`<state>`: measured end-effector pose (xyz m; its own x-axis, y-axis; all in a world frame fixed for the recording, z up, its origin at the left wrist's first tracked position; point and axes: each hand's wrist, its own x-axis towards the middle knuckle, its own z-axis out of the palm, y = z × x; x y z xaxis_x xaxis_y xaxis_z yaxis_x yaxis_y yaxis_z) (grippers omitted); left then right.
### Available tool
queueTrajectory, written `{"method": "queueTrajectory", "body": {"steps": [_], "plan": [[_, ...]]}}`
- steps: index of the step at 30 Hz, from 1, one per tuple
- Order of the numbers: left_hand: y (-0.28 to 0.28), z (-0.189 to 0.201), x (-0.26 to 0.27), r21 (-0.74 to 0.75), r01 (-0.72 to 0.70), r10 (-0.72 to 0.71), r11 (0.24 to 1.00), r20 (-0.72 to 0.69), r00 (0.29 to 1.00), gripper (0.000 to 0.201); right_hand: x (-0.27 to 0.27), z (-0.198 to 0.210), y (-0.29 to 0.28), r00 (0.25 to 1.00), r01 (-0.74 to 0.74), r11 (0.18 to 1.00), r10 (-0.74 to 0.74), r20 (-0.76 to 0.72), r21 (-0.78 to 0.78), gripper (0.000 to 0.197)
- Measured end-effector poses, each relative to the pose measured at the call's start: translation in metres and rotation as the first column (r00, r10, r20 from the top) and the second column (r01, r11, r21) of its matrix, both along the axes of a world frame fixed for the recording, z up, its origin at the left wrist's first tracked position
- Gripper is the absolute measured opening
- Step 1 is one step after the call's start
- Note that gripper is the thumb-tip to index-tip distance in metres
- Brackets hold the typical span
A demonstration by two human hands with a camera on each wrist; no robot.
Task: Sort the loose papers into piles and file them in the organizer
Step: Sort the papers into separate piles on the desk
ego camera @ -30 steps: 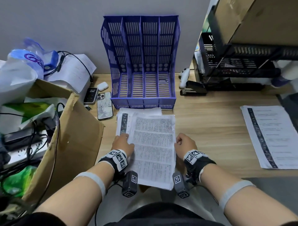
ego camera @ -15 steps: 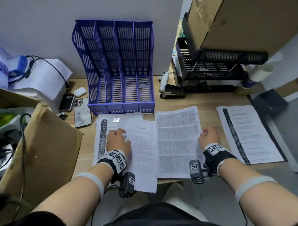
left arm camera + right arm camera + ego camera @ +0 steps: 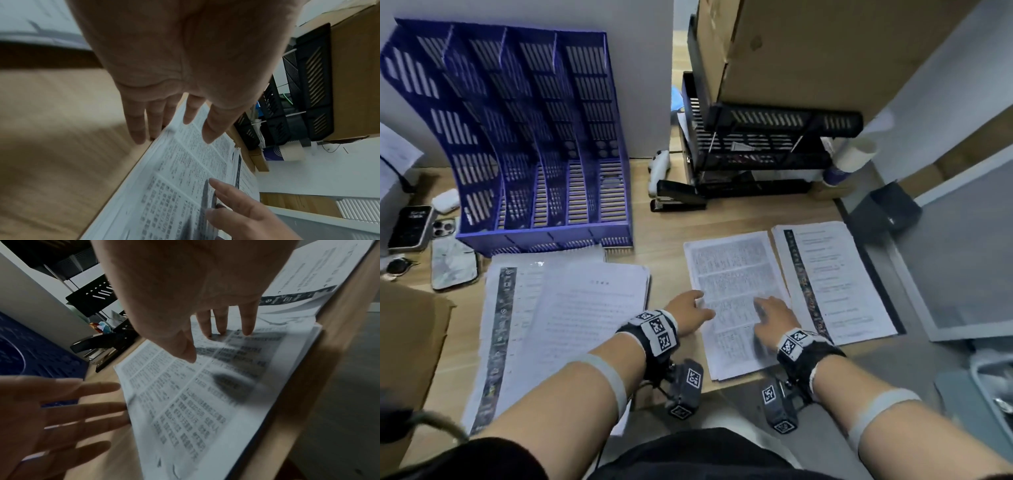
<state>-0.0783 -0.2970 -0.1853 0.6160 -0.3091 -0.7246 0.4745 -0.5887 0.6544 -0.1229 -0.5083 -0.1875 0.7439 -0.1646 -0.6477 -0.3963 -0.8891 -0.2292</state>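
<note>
A stack of densely printed pages point(image 3: 732, 274) lies on the wooden desk, right of centre. My left hand point(image 3: 690, 310) has straight fingers touching its left edge point(image 3: 162, 134). My right hand point(image 3: 770, 317) lies flat on top, fingertips point(image 3: 246, 331) pressing the print. Just right of it sits a pile with a dark side stripe point(image 3: 832, 277). To the left lies a loose heap of mixed papers point(image 3: 571, 308). The blue slotted organizer point(image 3: 544, 178) stands at the back left, its slots holding nothing.
Phones point(image 3: 410, 228) and a small white case point(image 3: 446, 200) lie left of the organizer. A black stapler point(image 3: 678, 197) and a black mesh rack point(image 3: 756, 154) under a cardboard box stand at the back. A brown carton point(image 3: 407, 329) borders the left edge.
The printed stack has slid right, off the mixed heap, to beside the striped pile. My left hand left the heap and crossed over to the stack's left edge; the right now lies on top.
</note>
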Motion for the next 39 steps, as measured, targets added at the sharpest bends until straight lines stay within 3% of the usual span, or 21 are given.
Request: {"method": "queueTrajectory", "body": {"steps": [5, 8, 12, 15, 17, 19, 21, 23, 26, 28, 32, 36, 39], "plan": [[-0.018, -0.004, 0.005, 0.005, -0.081, 0.081, 0.997, 0.059, 0.995, 0.061, 0.003, 0.001, -0.017, 0.999, 0.036, 0.999, -0.036, 0.011, 0.012, 0.063], [-0.007, 0.001, 0.007, 0.009, -0.179, 0.176, 0.984, 0.159, 0.971, 0.043, 0.01, 0.008, -0.013, 0.99, 0.072, 0.997, -0.075, 0.119, 0.027, 0.05], [0.042, 0.017, 0.008, -0.007, -0.428, 0.392, 0.904, 0.416, 0.821, 0.025, 0.02, 0.019, 0.023, 0.983, 0.046, 0.981, -0.079, 0.167, 0.191, 0.026], [0.101, 0.019, 0.003, 0.222, -0.593, 0.394, 0.774, 0.564, 0.726, 0.032, 0.023, 0.019, 0.068, 0.998, 0.048, 0.919, -0.063, 0.026, 0.391, 0.02], [0.146, 0.015, -0.01, 0.433, -0.644, 0.411, 0.631, 0.518, 0.751, 0.047, 0.02, 0.015, 0.102, 0.993, 0.108, 0.855, -0.073, -0.089, 0.507, 0.013], [0.189, 0.006, -0.028, 0.586, -0.579, 0.403, 0.567, 0.416, 0.815, 0.064, 0.014, 0.009, 0.135, 0.954, 0.273, 0.743, -0.126, -0.273, 0.611, 0.007], [0.218, -0.002, -0.043, 0.645, -0.484, 0.359, 0.59, 0.328, 0.874, 0.068, 0.006, 0.005, 0.162, 0.912, 0.367, 0.678, -0.126, -0.391, 0.637, 0.003], [0.235, -0.01, -0.053, 0.634, -0.441, 0.342, 0.635, 0.282, 0.897, 0.065, 0.0, -0.002, 0.182, 0.914, 0.352, 0.69, -0.107, -0.393, 0.632, 0.006], [0.242, -0.014, -0.056, 0.543, -0.413, 0.337, 0.732, 0.238, 0.911, 0.053, -0.005, -0.003, 0.199, 0.968, 0.202, 0.796, -0.075, -0.238, 0.571, 0.011], [0.239, -0.013, -0.054, 0.491, -0.372, 0.314, 0.788, 0.2, 0.928, 0.038, -0.005, 0.001, 0.199, 0.987, 0.134, 0.847, -0.068, -0.144, 0.514, 0.025], [0.22, -0.008, -0.05, 0.258, -0.367, 0.314, 0.894, 0.225, 0.922, 0.011, 0.0, 0.01, 0.177, 0.979, 0.176, 0.91, -0.202, 0.03, 0.375, 0.032], [0.205, -0.006, -0.042, 0.179, -0.26, 0.198, 0.949, 0.305, 0.931, 0.023, 0.005, 0.024, 0.132, 0.905, 0.335, 0.922, -0.372, 0.205, 0.196, 0.041], [0.2, -0.008, -0.039, 0.321, -0.064, -0.063, 0.945, 0.371, 0.926, 0.037, 0.006, 0.032, 0.11, 0.883, 0.408, 0.911, -0.41, 0.228, 0.059, 0.056]]}}
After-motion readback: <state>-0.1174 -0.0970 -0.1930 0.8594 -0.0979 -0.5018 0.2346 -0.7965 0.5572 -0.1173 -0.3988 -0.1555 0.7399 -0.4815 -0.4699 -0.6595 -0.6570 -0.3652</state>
